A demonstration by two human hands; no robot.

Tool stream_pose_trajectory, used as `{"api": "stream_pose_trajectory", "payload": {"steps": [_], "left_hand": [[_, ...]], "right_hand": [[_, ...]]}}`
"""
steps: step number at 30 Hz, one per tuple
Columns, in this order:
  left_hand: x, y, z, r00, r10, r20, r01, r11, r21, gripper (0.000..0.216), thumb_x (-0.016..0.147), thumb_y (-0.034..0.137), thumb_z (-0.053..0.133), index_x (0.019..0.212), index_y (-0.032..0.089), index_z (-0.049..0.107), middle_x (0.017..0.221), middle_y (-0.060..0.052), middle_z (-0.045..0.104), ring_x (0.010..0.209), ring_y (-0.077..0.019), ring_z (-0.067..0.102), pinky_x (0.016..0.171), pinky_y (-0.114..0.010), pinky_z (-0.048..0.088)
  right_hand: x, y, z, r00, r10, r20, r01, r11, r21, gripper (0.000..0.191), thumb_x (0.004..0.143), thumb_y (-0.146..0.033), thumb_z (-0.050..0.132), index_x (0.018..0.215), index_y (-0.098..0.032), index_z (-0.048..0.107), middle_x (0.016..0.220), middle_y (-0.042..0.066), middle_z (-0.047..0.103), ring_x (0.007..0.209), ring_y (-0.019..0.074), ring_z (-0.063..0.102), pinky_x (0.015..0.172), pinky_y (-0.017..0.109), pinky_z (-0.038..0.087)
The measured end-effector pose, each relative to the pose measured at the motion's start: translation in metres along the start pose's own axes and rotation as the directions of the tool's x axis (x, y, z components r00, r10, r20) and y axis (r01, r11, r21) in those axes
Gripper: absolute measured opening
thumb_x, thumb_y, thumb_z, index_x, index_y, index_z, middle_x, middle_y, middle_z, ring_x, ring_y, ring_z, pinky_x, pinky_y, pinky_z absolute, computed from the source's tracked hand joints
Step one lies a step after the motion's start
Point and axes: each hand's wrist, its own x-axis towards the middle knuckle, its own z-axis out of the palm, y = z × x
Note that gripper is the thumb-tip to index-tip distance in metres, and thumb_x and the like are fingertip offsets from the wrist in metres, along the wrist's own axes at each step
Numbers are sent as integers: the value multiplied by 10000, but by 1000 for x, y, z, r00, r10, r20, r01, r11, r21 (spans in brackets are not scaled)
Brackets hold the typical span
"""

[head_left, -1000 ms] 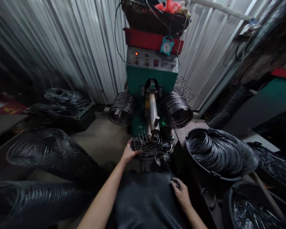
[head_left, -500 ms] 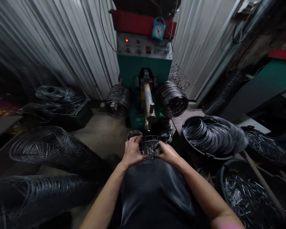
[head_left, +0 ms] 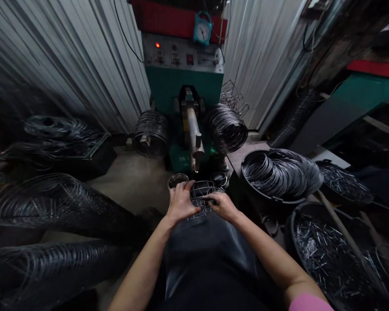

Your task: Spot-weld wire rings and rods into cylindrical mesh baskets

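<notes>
A small round wire basket is held low in front of the machine, just above my dark apron. My left hand grips its left side, with the thumb along the near edge and an orange band on one finger. On the right side, my right hand has its fingers bent over the wires, pointing left; their tips partly hide what they pinch. Right above the basket is the metal tip of the green machine's arm.
The green machine carries wire coils on both sides. Tubs with wire rings and short wire pieces stand at right. Long stacks of wire rings lie at left. A small dish sits beyond my left hand.
My right hand has shifted inward, its fingers now reaching further left across the basket. My left hand keeps its hold. The view has turned slightly to the right.
</notes>
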Motion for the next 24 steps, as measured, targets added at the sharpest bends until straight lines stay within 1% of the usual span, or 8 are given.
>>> {"api": "stream_pose_trajectory", "payload": {"steps": [4, 7, 9, 11, 14, 16, 19, 24], "left_hand": [[2, 2, 3, 1000, 4, -17, -4, 1000, 27, 851, 517, 320, 743, 1279, 198, 385, 1249, -117, 472, 1168, -307, 419, 983, -432, 318], [2, 3, 6, 1000, -2, -11, 3, 999, 38, 861, 509, 322, 753, 1276, 190, 384, 1238, -123, 477, 1155, -317, 425, 969, -443, 324], [2, 2, 7, 1000, -4, 3, 3, 999, 35, 864, 503, 325, 758, 1272, 201, 385, 1233, -116, 478, 1150, -319, 430, 966, -450, 327], [2, 1, 7, 1000, 1, 14, -1, 1000, 20, 856, 504, 320, 755, 1269, 208, 386, 1223, -107, 482, 1146, -314, 437, 965, -451, 335], [2, -3, 7, 1000, 10, 14, -10, 1000, -16, 855, 502, 317, 753, 1267, 200, 389, 1205, -99, 489, 1146, -309, 441, 967, -447, 351], [2, -5, 7, 1000, 10, 6, -10, 999, -35, 858, 499, 324, 756, 1266, 199, 393, 1203, -97, 488, 1146, -308, 442, 969, -448, 357], [2, -9, 6, 1000, 10, -2, -10, 998, -57, 858, 496, 331, 760, 1265, 206, 399, 1202, -93, 489, 1144, -308, 445, 978, -453, 354], [4, -16, 6, 1000, 6, 2, -5, 996, -90, 851, 485, 323, 759, 1259, 213, 422, 1199, -88, 485, 1142, -310, 451, 976, -447, 365]], "right_hand": [[-5, -2, 8, 997, 34, -68, -37, 999, -40, 285, 755, -81, 548, 978, -192, 686, 959, 67, 704, 884, 182, 656, 795, 278, 495], [-6, 0, 14, 991, 82, -101, -81, 997, 11, 269, 749, -70, 549, 949, -187, 686, 928, 59, 707, 874, 177, 657, 800, 277, 498], [-6, 2, 14, 995, 81, -56, -77, 995, 59, 274, 755, -62, 538, 949, -188, 684, 922, 54, 707, 879, 173, 654, 808, 277, 497], [-5, 4, 9, 999, 33, 24, -35, 997, 75, 274, 779, -71, 522, 969, -191, 679, 932, 55, 702, 886, 171, 649, 809, 281, 494], [-2, 3, -3, 989, -67, 133, 60, 997, 51, 258, 820, -126, 528, 1037, -181, 656, 981, 77, 680, 923, 180, 630, 814, 293, 487], [-1, 0, -10, 980, -96, 174, 94, 995, 20, 272, 805, -165, 583, 1071, -172, 637, 1002, 89, 669, 932, 190, 623, 806, 297, 487], [0, -3, -13, 977, -98, 187, 102, 995, -9, 264, 776, -169, 632, 1039, -167, 643, 964, 83, 674, 893, 187, 631, 775, 283, 491], [2, -3, -5, 982, -133, 137, 135, 991, -2, 204, 798, -147, 598, 992, -175, 654, 925, 66, 684, 862, 163, 644, 764, 252, 492]]}}
